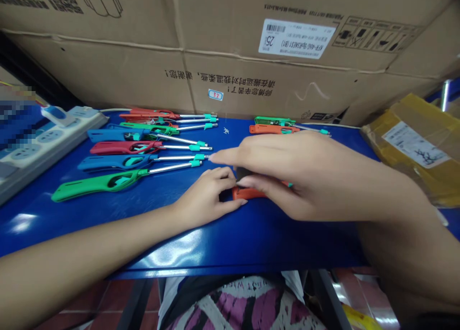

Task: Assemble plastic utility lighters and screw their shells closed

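Low on the blue table lies an orange lighter (247, 193), mostly covered by my right hand. Its near end sits between the thumb and fingers of my left hand (201, 191), which rests on the table. Above it, my right hand (294, 167) pinches a small dark object (244, 175) between thumb and fingers, its index finger stretched left. What kind of object that is stays hidden. Left of my hands lie several long-necked lighters, among them a green lighter (104, 186), a blue lighter (118, 163) and a red lighter (124, 148), with metal tubes pointing right.
Behind my right hand lie another orange lighter (271, 129) and a green lighter (269, 121). A large cardboard box (223, 38) walls off the back. On the left is a white power strip (46, 143) with a plug; a taped carton (413, 143) stands at the right.
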Demonstrator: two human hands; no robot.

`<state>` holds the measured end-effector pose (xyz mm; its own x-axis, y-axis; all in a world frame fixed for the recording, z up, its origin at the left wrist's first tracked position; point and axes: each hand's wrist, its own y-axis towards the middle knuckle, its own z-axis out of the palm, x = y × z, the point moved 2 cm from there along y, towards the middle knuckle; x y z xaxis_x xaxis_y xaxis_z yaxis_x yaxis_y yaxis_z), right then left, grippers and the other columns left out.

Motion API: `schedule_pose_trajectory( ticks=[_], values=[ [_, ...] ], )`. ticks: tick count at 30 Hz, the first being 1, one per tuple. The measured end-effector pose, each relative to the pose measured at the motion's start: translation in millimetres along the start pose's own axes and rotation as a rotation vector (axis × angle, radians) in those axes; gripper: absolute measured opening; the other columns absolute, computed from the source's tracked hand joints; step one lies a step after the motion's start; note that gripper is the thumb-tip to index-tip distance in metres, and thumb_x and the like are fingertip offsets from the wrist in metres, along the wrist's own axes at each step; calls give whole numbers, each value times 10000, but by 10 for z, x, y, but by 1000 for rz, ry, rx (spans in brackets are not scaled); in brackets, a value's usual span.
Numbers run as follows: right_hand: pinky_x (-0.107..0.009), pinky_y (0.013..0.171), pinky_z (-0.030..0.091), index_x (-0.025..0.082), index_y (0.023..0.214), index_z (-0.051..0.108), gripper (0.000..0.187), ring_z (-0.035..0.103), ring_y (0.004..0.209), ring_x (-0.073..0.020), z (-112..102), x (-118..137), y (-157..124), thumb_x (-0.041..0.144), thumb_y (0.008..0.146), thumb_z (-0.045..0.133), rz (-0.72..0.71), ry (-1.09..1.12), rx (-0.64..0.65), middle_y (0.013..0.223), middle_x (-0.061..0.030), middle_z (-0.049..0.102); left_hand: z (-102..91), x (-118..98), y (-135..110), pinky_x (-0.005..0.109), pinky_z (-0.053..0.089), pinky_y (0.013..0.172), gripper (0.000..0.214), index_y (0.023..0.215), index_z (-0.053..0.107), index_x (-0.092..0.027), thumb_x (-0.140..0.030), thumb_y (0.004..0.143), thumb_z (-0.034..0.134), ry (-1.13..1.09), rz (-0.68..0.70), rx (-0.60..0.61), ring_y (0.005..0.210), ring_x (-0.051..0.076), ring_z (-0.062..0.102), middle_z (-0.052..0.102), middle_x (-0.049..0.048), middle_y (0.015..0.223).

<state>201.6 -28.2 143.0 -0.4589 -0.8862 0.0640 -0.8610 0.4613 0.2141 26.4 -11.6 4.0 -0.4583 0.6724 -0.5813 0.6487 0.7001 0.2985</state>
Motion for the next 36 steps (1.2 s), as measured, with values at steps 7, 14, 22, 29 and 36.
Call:
schedule_pose_trajectory(
  ticks=[7, 14, 22, 29, 36],
  values=[
    [-298, 577, 234, 162, 1044, 642, 385, 533, 641, -150, 66, 30, 68, 361, 1069, 313, 35, -188, -50, 859, -52, 688, -31, -41, 14, 402, 550, 859, 214, 995, 717, -181, -370, 911, 662, -53, -4, -36, 989, 272, 671, 704, 77, 1010],
    [-278, 592, 272, 183, 1052, 635, 307, 541, 672, -142, 81, -4, 65, 381, 1053, 399, 66, -81, -34, 865, -19, 687, -30, -52, 16, 399, 552, 845, 217, 1032, 704, -198, -363, 903, 647, -48, -9, -32, 982, 269, 667, 689, 71, 1030],
    [-285, 641, 332, 154, 1116, 627, 310, 609, 848, -178, 46, 7, 49, 301, 1040, 364, 57, 14, -8, 1085, -93, 705, -30, -51, 11, 444, 550, 919, 243, 1073, 691, -191, -376, 921, 647, -31, -13, -19, 1074, 291, 656, 693, 91, 1114],
    [-281, 613, 289, 207, 1014, 677, 367, 597, 751, -153, 98, -46, 76, 412, 1076, 378, 15, -84, -135, 844, -14, 699, -14, -9, 0, 424, 565, 890, 245, 1111, 710, -218, -337, 897, 702, -5, 6, -18, 1043, 286, 682, 735, 66, 1084],
    [-285, 611, 305, 171, 1052, 675, 375, 593, 772, -166, 0, -28, 38, 360, 1071, 352, 37, -71, -21, 979, -66, 709, -6, -5, -7, 407, 567, 857, 266, 1110, 714, -202, -365, 900, 709, -14, -17, -4, 1023, 273, 684, 731, 74, 1079]
  ],
)
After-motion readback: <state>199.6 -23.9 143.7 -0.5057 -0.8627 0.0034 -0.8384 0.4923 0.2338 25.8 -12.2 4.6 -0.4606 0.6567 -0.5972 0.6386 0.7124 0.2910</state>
